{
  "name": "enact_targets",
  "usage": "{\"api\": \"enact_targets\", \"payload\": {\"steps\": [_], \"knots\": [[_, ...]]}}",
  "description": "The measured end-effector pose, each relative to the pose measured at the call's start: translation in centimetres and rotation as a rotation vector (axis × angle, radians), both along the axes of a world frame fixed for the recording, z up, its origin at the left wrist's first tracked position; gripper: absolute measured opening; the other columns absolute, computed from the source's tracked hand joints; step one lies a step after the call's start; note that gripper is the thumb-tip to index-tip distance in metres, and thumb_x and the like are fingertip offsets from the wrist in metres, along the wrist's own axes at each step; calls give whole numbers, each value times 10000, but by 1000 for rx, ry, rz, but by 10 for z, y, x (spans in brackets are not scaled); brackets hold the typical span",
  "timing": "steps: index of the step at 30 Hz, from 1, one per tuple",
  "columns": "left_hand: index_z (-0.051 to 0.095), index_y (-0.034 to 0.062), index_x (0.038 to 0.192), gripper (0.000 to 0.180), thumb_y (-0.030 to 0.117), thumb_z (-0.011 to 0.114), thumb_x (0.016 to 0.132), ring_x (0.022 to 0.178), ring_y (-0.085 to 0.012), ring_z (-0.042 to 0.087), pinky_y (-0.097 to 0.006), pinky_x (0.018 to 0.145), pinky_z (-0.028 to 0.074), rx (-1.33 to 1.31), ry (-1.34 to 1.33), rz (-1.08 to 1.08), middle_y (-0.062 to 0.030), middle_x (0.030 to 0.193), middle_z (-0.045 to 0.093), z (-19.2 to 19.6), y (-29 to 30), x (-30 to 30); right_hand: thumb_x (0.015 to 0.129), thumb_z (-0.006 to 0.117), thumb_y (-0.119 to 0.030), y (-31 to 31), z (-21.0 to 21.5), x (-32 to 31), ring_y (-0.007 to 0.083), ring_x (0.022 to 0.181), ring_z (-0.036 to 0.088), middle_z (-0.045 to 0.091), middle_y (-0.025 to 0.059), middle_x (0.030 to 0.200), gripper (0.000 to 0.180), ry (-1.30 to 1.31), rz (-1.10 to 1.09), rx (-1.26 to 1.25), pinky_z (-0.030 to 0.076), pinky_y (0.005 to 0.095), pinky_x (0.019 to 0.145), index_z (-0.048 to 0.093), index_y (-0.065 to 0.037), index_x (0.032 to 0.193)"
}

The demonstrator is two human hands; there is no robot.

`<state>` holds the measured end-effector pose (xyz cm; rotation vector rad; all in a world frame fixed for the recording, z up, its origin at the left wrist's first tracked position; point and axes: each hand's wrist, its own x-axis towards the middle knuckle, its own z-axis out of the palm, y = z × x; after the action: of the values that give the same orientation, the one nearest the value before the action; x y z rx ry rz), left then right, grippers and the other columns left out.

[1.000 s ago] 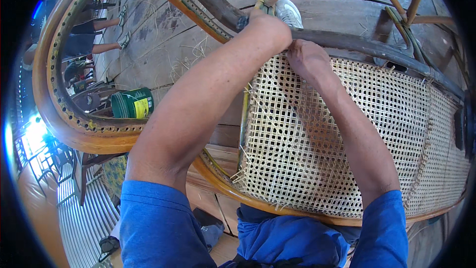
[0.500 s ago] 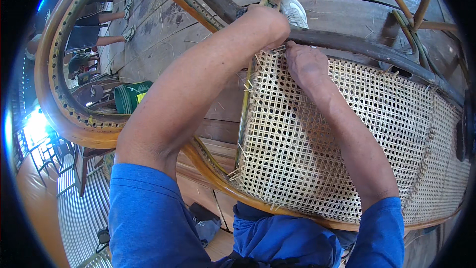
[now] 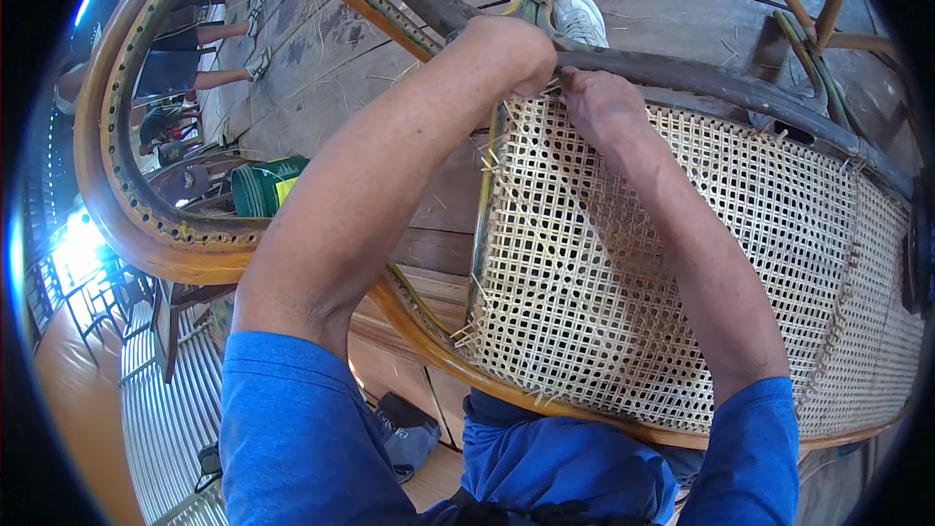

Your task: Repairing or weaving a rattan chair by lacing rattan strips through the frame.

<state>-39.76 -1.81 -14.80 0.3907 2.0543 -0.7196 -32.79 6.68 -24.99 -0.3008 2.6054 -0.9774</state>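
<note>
Far left: curved wooden frame loop, row of drilled holes along its inner face. Another person's bare leg shows through the loop. Green bucket with a yellow patch sits just right of that, partly behind the left arm.

Center: left hand bent at the wrist over the panel's far-left corner; fingers hidden, can't tell if it grips anything. White sneaker just beyond it on the plank floor. Right hand just beside the left, curled, fingertips at the panel's far edge by the dark pole; can't tell what they pinch.

Woven cane panel spans center to right, under the right forearm, loose strand ends along its left edge. Orange-brown wooden rim runs along its near side.
</note>
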Motion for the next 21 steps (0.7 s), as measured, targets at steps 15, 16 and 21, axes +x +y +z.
{"api": "enact_targets", "payload": {"steps": [15, 16, 21], "knots": [[665, 57, 607, 101, 88, 569, 609, 577, -228, 625, -375, 524, 472, -83, -45, -1, -106, 631, 636, -12, -7, 2, 899, 433, -217, -8, -4, 5, 354, 879, 593, 631, 157, 930, 233, 91, -48, -17, 484, 429, 752, 620, -114, 992], [670, 57, 633, 111, 91, 564, 625, 584, -233, 626, -377, 530, 476, -47, -15, 37, -112, 647, 641, -13, -10, 3, 897, 439, -215, -7, -4, 6, 348, 873, 597, 636, 149, 928, 229, 112, -57, -8, 488, 424, 752, 624, -121, 994], [674, 37, 712, 148, 103, 547, 674, 590, -251, 624, -382, 537, 484, 36, 11, 81, -126, 678, 645, -5, -11, 10, 892, 457, -222, -6, -10, 10, 338, 872, 599, 637, 128, 943, 217, 178, -79, -60, 491, 412, 751, 638, -127, 964]]}}
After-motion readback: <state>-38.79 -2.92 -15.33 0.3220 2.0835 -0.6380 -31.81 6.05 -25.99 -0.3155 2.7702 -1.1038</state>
